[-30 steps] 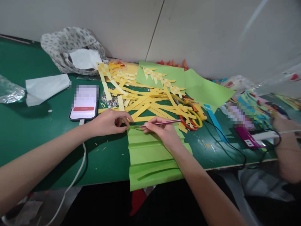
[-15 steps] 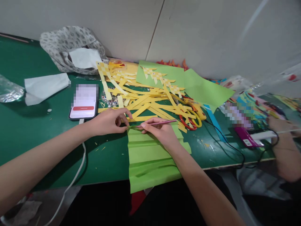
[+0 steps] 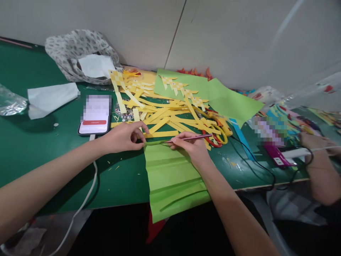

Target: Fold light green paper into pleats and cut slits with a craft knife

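Observation:
A green sheet of paper [image 3: 170, 172] with crosswise creases lies in front of me, its lower end hanging over the table edge. Thumb and fingertips of my left hand [image 3: 126, 137] pinch its top left corner. My right hand [image 3: 190, 145] is closed round a slim pink pen-like tool [image 3: 204, 136], held almost level. The tool's tip points left along the paper's narrow folded top edge; what kind of tip it has is too small to tell. Just beyond both hands lie many loose yellow paper strips [image 3: 162, 135].
Left of the strips lies a phone [image 3: 95, 115] with a white cable. Scissors [image 3: 221, 135] with red and yellow handles lie to the right, beside a yellow glue gun [image 3: 226, 125]. Woven yellow paper fish [image 3: 173, 84] rest on green sheets behind. Another person's arm [image 3: 321, 170] is at far right.
My right hand and the pink tool have moved right along the paper's top edge. The sheet's lower end has shifted slightly right. My left hand stays at the corner.

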